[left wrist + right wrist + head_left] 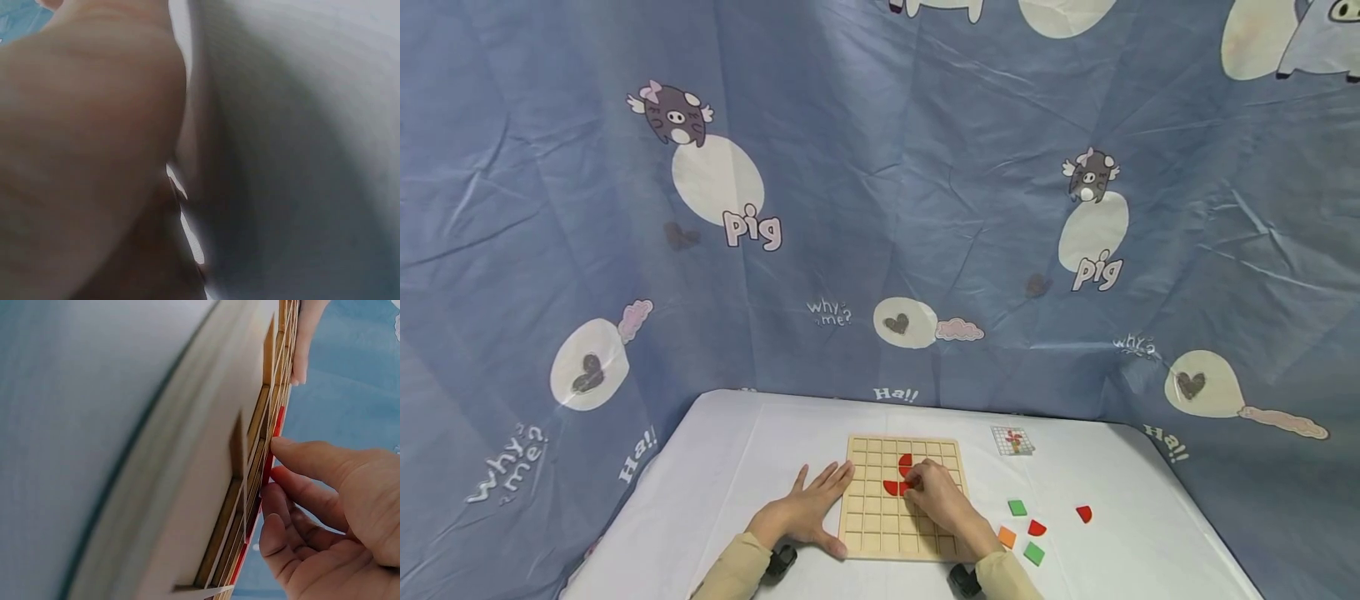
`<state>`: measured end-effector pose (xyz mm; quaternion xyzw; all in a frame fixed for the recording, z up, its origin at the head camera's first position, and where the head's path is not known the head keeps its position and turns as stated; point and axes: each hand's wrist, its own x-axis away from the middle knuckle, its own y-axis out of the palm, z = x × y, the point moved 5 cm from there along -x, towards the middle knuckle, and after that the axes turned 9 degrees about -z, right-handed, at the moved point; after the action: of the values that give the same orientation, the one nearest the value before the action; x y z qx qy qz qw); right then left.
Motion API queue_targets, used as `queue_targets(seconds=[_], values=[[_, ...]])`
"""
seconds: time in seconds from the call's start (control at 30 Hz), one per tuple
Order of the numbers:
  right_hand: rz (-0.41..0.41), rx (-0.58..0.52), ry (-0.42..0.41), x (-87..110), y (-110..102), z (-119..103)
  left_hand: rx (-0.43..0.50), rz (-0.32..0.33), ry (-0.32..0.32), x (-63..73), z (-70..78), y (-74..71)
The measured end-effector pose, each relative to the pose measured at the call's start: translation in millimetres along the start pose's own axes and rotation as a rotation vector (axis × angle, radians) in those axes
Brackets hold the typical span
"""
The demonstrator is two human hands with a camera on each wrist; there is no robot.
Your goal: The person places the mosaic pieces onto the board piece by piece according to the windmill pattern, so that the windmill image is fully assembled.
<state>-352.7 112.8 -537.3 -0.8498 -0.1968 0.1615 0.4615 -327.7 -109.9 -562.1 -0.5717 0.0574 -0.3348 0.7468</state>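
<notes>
A square wooden grid board [871, 527] lies on the white table. Several red quarter-round tiles [891, 487] sit in cells near its middle. Over them, my right hand [942, 497] has curled fingers, with thumb and forefinger at a red tile [269, 465]; the right wrist view shows both tips on it at the board's surface. My left hand [811, 507] rests spread beside the board, its fingertips and thumb at the left edge. Only blurred skin of the left hand [87, 137] fills much of the left wrist view, its fingers hidden.
Right of the board lie loose tiles: a green square [1017, 507], an orange square [1007, 537], another green square [1033, 554], a red quarter-round [1037, 528] and a farther red one [1084, 513]. A gridded pattern card [1012, 441] lies behind them. A blue printed curtain [880, 208] surrounds the table.
</notes>
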Motion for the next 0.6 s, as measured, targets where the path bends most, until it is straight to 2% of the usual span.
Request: queue_targets(seconds=[0.27,0.6], values=[[-0.002,-0.054,0.024,4.7,-3.5,6.8,0.011,0.001,0.013,-1.2,1.0,0.6],[0.023,-0.072,0.049,19.1,-26.2,14.5,0.012,0.006,0.018,-1.7,0.1,0.4]])
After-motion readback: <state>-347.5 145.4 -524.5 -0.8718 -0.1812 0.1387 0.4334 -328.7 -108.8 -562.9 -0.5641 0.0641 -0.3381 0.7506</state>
